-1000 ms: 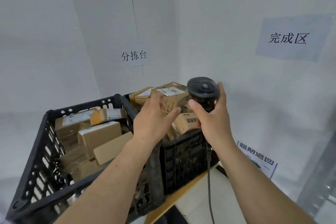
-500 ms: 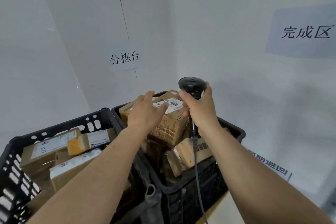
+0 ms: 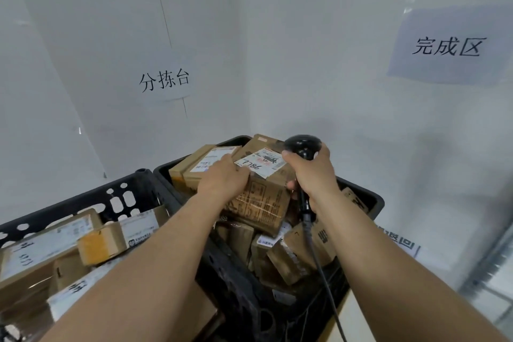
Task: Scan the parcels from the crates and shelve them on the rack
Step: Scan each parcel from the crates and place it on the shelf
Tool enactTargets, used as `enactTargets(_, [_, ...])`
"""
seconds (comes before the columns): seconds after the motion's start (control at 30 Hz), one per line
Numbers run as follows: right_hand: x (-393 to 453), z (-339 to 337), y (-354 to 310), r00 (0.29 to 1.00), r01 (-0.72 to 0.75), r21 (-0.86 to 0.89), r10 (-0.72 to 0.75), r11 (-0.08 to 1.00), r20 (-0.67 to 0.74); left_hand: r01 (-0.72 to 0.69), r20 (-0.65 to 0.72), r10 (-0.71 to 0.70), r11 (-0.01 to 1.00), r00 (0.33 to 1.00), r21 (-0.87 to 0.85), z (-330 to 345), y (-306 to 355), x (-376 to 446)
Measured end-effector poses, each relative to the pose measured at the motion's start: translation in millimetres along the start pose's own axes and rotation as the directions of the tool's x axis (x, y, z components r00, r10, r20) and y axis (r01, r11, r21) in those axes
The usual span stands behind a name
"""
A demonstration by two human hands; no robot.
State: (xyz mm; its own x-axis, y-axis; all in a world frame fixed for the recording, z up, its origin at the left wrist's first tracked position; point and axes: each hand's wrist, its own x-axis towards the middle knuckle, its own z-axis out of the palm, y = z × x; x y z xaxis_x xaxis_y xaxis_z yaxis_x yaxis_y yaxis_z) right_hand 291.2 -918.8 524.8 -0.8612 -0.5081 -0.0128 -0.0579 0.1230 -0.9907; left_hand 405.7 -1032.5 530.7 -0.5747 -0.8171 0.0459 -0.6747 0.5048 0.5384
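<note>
Two black plastic crates hold several brown cardboard parcels. On top of the pile in the right crate [image 3: 372, 203] lies a parcel with a white label marked 7786 [image 3: 261, 197]. My left hand [image 3: 224, 179] lies over this parcel's upper left edge with the fingers curled on it. My right hand [image 3: 311, 172] grips a black corded barcode scanner [image 3: 302, 144], whose head hangs just right of the label. The left crate [image 3: 122, 197] stands beside it, also full of parcels.
White walls close in behind and to the right, with paper signs [image 3: 449, 46] stuck on them. A metal rack post [image 3: 494, 266] shows at the lower right. The scanner cable [image 3: 324, 280] hangs down past the right crate's front.
The view has closed in on the right crate. My left hand has come down onto the labelled parcel, and my right hand has lowered the scanner beside the label.
</note>
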Motion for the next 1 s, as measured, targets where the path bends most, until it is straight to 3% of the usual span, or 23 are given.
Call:
enactTargets(0.17, [-4, 8, -3, 0.998, -0.044, -0.080, 0.040, 0.996, -0.050, 0.024, 0.003, -0.024, 0.986, 1.000, -0.163, 2, -4, 1])
enactTargets(0.3, [-12, 9, -7, 0.996, -0.050, -0.034, 0.048, 0.998, -0.074, 0.036, -0.076, -0.058, 0.963, 0.995, -0.266, 3, -6, -4])
enactTargets(0.53, [-45, 8, -19, 0.986, 0.150, -0.054, -0.153, 0.987, -0.071, -0.068, -0.214, -0.057, 0.841, 0.975, -0.536, -13, -14, -30])
enactTargets(0.67, [-81, 6, -39, 0.952, 0.301, -0.099, -0.304, 0.948, -0.019, -0.138, -0.297, -0.015, 0.864, 0.955, -0.485, -37, -19, -55])
enactTargets(1.0, [-181, 8, -34, 0.907, 0.372, 0.048, -0.374, 0.927, 0.195, -0.104, -0.464, -0.084, 0.925, 0.882, -0.367, -77, -54, -177])
